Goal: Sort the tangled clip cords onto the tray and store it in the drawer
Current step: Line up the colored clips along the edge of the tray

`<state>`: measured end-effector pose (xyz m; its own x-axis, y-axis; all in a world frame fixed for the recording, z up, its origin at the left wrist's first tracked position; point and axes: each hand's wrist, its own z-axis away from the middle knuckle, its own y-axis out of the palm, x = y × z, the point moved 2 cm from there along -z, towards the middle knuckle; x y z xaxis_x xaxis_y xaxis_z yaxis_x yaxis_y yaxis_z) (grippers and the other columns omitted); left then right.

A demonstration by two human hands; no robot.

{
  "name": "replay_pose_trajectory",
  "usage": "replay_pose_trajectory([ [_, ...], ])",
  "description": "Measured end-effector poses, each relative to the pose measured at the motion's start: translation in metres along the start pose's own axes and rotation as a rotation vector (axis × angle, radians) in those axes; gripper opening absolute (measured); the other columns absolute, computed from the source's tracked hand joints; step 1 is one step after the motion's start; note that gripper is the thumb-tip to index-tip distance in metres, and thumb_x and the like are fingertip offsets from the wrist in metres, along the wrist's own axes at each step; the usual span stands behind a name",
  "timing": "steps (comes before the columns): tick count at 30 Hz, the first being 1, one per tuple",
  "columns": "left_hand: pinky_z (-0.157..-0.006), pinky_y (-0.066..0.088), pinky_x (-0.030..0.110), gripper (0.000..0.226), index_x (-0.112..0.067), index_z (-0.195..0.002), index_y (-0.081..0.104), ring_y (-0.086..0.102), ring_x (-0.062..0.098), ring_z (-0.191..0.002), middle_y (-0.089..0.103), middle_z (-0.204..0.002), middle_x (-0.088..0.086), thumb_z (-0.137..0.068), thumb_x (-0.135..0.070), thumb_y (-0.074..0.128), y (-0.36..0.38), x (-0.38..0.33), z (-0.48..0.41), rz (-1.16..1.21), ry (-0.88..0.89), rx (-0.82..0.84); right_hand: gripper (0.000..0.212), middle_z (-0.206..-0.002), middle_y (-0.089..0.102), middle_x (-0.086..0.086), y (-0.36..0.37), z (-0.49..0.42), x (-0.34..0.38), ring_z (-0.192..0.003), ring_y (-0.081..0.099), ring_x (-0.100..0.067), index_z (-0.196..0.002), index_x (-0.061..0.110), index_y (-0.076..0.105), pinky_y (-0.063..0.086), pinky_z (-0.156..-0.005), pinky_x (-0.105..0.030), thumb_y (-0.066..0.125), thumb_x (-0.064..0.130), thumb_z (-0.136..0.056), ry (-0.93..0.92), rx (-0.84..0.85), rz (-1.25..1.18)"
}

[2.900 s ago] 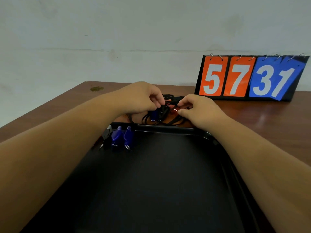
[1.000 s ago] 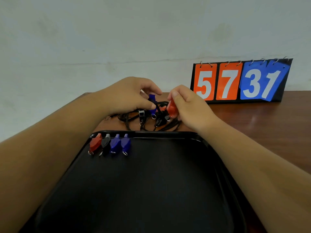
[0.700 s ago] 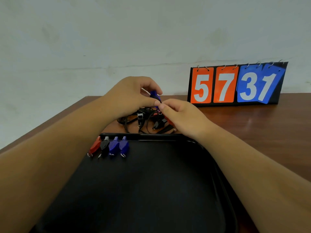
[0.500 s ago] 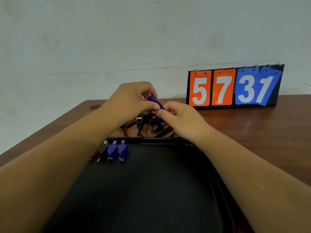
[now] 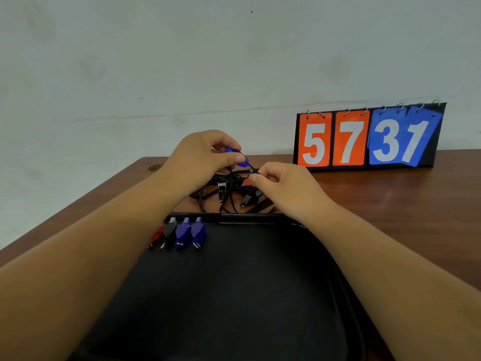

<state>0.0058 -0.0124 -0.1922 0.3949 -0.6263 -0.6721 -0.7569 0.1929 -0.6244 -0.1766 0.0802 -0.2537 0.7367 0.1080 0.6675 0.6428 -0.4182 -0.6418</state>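
Observation:
A tangle of black clip cords (image 5: pixel 229 194) lies on the brown table just beyond the black tray (image 5: pixel 234 295). My left hand (image 5: pixel 200 157) pinches a blue clip (image 5: pixel 235 153) lifted above the tangle. Just to its right, my right hand (image 5: pixel 283 186) pinches the black cord (image 5: pixel 253 171) that runs from that clip. A black clip (image 5: pixel 251 198) shows in the pile under my right hand. Along the tray's far left edge lie a red clip (image 5: pixel 156 237), a black clip (image 5: pixel 169 231) and two blue clips (image 5: pixel 191 230) side by side.
A flip scoreboard (image 5: pixel 368 138) reading 5 7 3 1 stands at the back right of the table against the pale wall. The table's left edge (image 5: pixel 78 204) runs diagonally beside my left forearm. Bare wood (image 5: pixel 403 217) lies to the right of the tray.
My right hand let go of a red clip and moved to the cord beside the blue clip. My left hand kept the blue clip raised.

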Motion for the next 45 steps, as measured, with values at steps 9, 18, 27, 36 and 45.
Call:
replay_pose_trajectory([
  [9, -0.095, 0.065, 0.04, 0.019, -0.021, -0.115, 0.078, 0.081, 0.016, -0.102, 0.081, -0.11, 0.005, -0.108, -0.011, 0.064, 0.003, 0.0, 0.006, 0.362, -0.09, -0.004, 0.025, -0.072, 0.064, 0.009, -0.004, 0.012, 0.004, -0.07, 0.061, -0.006, -0.089, 0.032, 0.073, 0.045, -0.067, -0.023, 0.065, 0.05, -0.105, -0.022, 0.004, -0.014],
  [18, -0.099, 0.063, 0.041, 0.019, -0.013, -0.119, 0.078, 0.081, 0.019, -0.102, 0.08, -0.115, 0.009, -0.102, -0.008, 0.072, -0.002, 0.0, 0.004, 0.465, -0.188, -0.097, 0.034, -0.097, 0.071, 0.008, -0.012, 0.004, -0.014, -0.091, 0.065, -0.008, -0.107, 0.024, 0.074, 0.054, -0.089, -0.032, 0.058, 0.054, -0.106, 0.215, -0.057, 0.109],
  [27, -0.1, 0.063, 0.04, 0.019, -0.021, -0.11, 0.083, 0.081, 0.019, -0.103, 0.082, -0.11, 0.006, -0.097, -0.008, 0.078, 0.001, 0.006, 0.013, 0.345, -0.177, 0.042, 0.044, -0.102, 0.066, 0.01, -0.026, 0.005, -0.006, -0.082, 0.059, -0.004, -0.127, 0.024, 0.068, 0.043, -0.066, -0.02, 0.047, 0.058, -0.109, 0.226, -0.276, -0.155],
  [36, -0.091, 0.041, 0.014, 0.02, -0.051, -0.117, 0.077, 0.063, -0.01, -0.109, 0.072, -0.117, -0.029, -0.104, -0.039, 0.068, -0.026, 0.014, 0.038, -0.186, -0.074, 0.286, 0.029, -0.101, 0.074, -0.008, 0.001, 0.017, 0.034, -0.075, 0.076, -0.015, -0.136, 0.017, 0.066, 0.063, -0.063, -0.022, 0.061, 0.028, -0.11, 0.206, 0.046, -0.42],
  [45, -0.072, 0.053, 0.009, 0.022, -0.026, -0.111, 0.075, 0.077, 0.003, -0.086, 0.082, -0.097, -0.005, -0.091, -0.024, 0.086, -0.041, 0.036, 0.04, -0.106, -0.108, 0.424, 0.028, -0.095, 0.078, 0.001, 0.02, 0.024, 0.045, -0.08, 0.078, -0.013, -0.128, 0.021, 0.064, 0.066, -0.066, -0.026, 0.072, 0.032, -0.103, 0.127, 0.246, -0.122],
])
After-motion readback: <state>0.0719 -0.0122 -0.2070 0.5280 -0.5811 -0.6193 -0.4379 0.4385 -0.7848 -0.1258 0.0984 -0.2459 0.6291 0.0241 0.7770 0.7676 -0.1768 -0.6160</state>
